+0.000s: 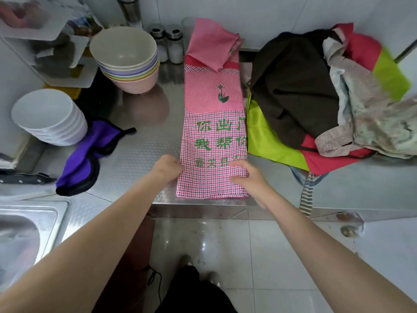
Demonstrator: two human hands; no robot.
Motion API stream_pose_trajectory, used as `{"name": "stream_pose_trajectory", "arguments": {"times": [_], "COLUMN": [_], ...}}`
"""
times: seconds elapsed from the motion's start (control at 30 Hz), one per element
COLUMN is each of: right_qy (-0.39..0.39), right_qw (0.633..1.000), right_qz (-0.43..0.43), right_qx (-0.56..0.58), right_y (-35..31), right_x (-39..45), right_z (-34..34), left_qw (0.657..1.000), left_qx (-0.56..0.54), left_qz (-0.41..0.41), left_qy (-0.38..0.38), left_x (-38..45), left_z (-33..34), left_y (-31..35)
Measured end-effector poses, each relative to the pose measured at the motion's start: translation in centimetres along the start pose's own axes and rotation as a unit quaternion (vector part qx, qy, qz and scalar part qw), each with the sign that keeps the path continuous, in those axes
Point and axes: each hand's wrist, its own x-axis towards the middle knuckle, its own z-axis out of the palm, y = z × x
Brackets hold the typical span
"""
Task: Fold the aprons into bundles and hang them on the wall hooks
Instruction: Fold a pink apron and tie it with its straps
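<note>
Head view: hands (pixel 209 175) grip pink apron (pixel 213 123); apron pile (pixel 327 98) right, bowls (pixel 126 57) left.

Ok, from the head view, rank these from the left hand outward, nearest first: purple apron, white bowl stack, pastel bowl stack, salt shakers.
From the left hand:
1. Purple apron, just to its left on the counter.
2. White bowl stack, farther left, behind the purple apron.
3. Pastel bowl stack, up toward the wall.
4. Salt shakers, at the back wall, beside the pink apron's top.

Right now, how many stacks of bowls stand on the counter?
2. A white stack sits at the left edge, beside the purple apron; a pastel stack stands further back, left of the shakers.
</note>
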Motion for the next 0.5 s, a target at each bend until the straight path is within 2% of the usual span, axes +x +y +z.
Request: {"name": "stream_pose_trajectory", "arguments": {"times": [0.07, 0.13, 0.23, 0.3, 0.37, 0.43, 0.47, 0.5], "right_qy": [-0.034, -0.019, -0.019, -0.027, -0.012, 0.03, 0.05, 0.06], "right_qw": [0.988, 0.964, 0.961, 0.976, 0.99, 0.994, 0.975, 0.936], "right_qz": [0.055, 0.088, 0.094, 0.096, 0.097, 0.062, 0.026, -0.018], "right_qx": [0.139, 0.251, 0.259, 0.193, 0.104, -0.079, -0.217, -0.346], "right_y": [-0.4, -1.4, -2.7, -3.1, -2.5, -1.7, -1.4, -1.0], "right_x": [-0.1, 0.0, 0.2, 0.1, 0.6, 1.0, 0.9, 0.6], "right_z": [-0.1, -0.2, -0.5, -0.5, -0.5, -0.5, -0.5, -0.5], "left_qw": [0.999, 0.99, 0.97, 0.97, 0.988, 0.985, 0.981, 0.978], "left_qx": [-0.039, -0.133, -0.228, -0.233, -0.127, -0.035, -0.015, 0.0], "left_qz": [-0.017, -0.043, -0.077, -0.063, -0.006, 0.061, 0.085, 0.101], "left_qy": [0.006, -0.008, -0.033, -0.002, 0.084, 0.158, 0.174, 0.181], "left_x": [-0.1, -0.4, -0.8, -1.2, -1.0, -1.4, -1.5, -1.5], "left_z": [0.1, 0.3, 0.2, 0.2, 0.2, 0.4, 0.5, 0.7], "left_y": [-0.1, 0.1, 0.1, -0.1, -0.7, -1.0, -1.2, -1.4]}}
